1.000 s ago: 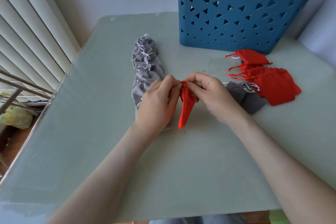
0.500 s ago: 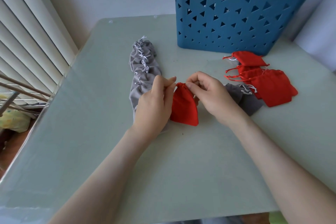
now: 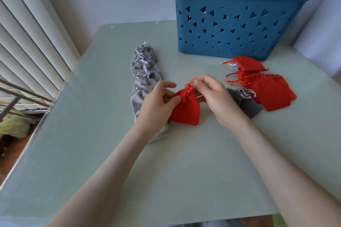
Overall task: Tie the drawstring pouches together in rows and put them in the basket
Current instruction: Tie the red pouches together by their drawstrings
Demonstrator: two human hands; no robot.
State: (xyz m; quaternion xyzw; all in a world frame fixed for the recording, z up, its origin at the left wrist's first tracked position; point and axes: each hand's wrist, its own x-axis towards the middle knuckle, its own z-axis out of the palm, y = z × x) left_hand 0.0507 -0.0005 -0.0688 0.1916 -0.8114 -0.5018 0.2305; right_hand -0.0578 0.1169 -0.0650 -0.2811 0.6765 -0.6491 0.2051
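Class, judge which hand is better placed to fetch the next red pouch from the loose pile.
Probably the right hand: the loose red pouches lie on its side, just beyond it. The left hand pinches the held red pouch, beside the grey row.

Left hand (image 3: 156,106) palm down, thumb and fingers pinching red pouch (image 3: 186,109) edge, index straight. Right hand (image 3: 215,97) close on its right, fingers curled, pinching pouch's neck cord.

soft matt red cloth pouch (image 3: 186,108), fuzzy grey cloth pouches (image 3: 143,72) with white string, hard smooth blue plastic basket (image 3: 230,29), shiny smooth pale green glass-like table (image 3: 184,171)
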